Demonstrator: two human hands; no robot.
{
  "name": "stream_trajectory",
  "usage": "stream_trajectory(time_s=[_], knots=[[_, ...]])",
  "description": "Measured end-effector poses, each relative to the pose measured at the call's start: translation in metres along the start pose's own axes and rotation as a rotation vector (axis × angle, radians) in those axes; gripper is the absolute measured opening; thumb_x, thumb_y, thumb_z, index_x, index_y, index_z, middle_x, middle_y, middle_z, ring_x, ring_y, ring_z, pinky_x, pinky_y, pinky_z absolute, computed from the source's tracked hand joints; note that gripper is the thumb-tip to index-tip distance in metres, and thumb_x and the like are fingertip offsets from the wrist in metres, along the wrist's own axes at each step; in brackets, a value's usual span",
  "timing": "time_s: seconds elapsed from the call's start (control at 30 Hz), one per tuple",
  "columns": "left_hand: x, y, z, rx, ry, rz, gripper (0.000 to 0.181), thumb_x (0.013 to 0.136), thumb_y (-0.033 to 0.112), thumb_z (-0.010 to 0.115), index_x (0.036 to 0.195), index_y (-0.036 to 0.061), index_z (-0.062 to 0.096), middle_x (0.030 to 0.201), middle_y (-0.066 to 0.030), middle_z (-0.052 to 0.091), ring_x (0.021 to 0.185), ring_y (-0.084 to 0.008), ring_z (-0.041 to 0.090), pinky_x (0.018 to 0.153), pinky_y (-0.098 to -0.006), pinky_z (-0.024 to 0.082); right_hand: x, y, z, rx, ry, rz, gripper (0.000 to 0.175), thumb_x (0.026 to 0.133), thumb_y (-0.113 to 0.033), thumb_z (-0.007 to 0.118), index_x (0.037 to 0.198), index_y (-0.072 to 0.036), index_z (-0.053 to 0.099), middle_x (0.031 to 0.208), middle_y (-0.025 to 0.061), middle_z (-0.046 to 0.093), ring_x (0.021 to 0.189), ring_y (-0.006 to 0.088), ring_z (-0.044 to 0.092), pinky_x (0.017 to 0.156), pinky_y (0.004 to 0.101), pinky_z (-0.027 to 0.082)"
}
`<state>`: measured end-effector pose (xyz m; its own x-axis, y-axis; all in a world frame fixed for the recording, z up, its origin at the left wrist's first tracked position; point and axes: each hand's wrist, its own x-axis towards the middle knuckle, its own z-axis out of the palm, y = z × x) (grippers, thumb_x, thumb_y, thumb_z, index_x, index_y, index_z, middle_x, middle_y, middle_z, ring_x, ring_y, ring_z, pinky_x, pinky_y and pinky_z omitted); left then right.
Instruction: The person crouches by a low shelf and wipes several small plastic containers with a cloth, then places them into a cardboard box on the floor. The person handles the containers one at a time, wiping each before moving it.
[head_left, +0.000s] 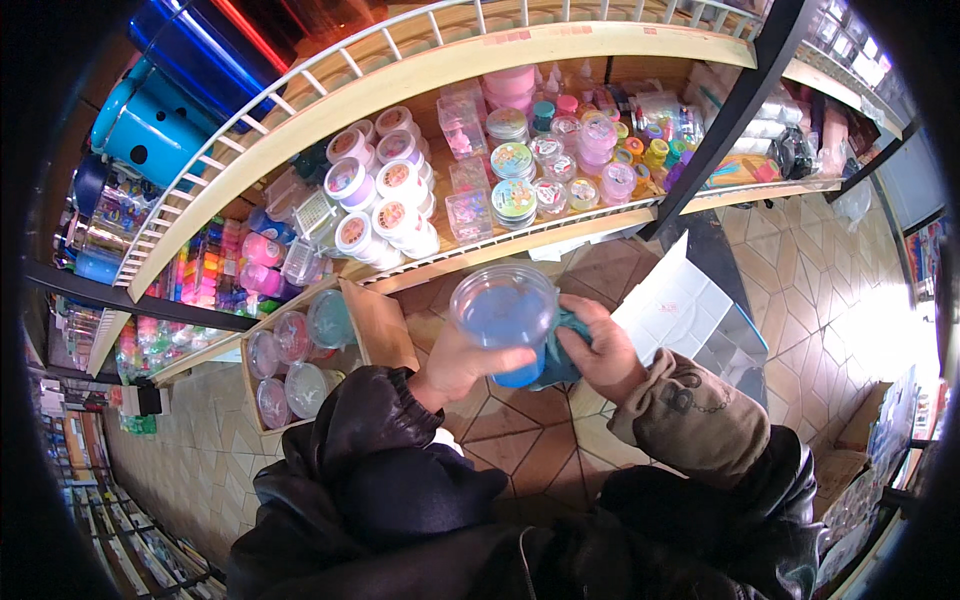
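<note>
A clear plastic tub with blue contents is in my left hand, whose fingers and thumb wrap around its side. Its round transparent lid faces up towards me. My right hand grips a teal cloth and presses it against the tub's right side. Part of the cloth is hidden behind the tub and my fingers. Below and to the left of my left hand, an open cardboard box holds several round clear-lidded tubs, some pink, one teal.
Ahead runs a wooden shelf with white-lidded tubs, round tins and small colourful jars. A black shelf post stands to the right. An opened white carton lies on the tiled floor.
</note>
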<state>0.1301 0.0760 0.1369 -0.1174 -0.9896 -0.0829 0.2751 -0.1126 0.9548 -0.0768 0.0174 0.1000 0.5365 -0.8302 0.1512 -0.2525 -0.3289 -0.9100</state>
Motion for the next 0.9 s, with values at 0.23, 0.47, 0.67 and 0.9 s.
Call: stream_trajectory(time_s=[0.23, 0.47, 0.67, 0.9], knots=[[0.007, -0.024, -0.006, 0.378, 0.027, 0.212, 0.086, 0.064, 0.019, 0.087, 0.135, 0.0042, 0.042, 0.128, -0.0094, 0.054, 0.118, -0.0212, 0.053, 0.101, -0.0346, 0.043, 0.011, -0.056, -0.040, 0.143, 0.107, -0.272, 0.027, 0.095, -0.015, 0.060, 0.120, -0.006, 0.059, 0.116, 0.0155, 0.058, 0.105, 0.0233, 0.058, 0.089, 0.0353, 0.048], [-0.009, -0.038, 0.006, -0.053, -0.169, -0.108, 0.078, 0.078, 0.025, 0.076, 0.141, 0.0080, 0.033, 0.136, -0.0069, 0.048, 0.123, -0.0194, 0.049, 0.104, -0.0358, 0.041, 0.016, -0.052, 0.003, -0.337, -0.053, -0.496, 0.042, 0.085, -0.013, 0.065, 0.127, -0.018, 0.061, 0.139, 0.0172, 0.044, 0.124, 0.0393, 0.047, 0.103, 0.0470, 0.040], [-0.001, -0.023, 0.014, 0.631, -0.127, 0.164, 0.084, 0.058, 0.019, 0.088, 0.129, 0.0067, 0.044, 0.119, -0.0085, 0.057, 0.109, -0.0203, 0.057, 0.094, -0.0352, 0.046, 0.023, -0.007, -0.003, -0.127, -0.093, -0.087, 0.037, 0.087, -0.013, 0.062, 0.125, -0.010, 0.059, 0.130, 0.0217, 0.050, 0.107, 0.0436, 0.057, 0.093, 0.0462, 0.049], [-0.001, -0.052, -0.007, 0.261, -0.053, 0.036, 0.076, 0.069, 0.018, 0.082, 0.134, 0.0055, 0.043, 0.130, -0.0094, 0.052, 0.118, -0.0194, 0.054, 0.098, -0.0348, 0.045, -0.007, -0.034, 0.023, -0.040, -0.041, -0.383, 0.041, 0.087, -0.009, 0.063, 0.128, -0.010, 0.056, 0.135, 0.0218, 0.047, 0.121, 0.0378, 0.051, 0.102, 0.0420, 0.044]])
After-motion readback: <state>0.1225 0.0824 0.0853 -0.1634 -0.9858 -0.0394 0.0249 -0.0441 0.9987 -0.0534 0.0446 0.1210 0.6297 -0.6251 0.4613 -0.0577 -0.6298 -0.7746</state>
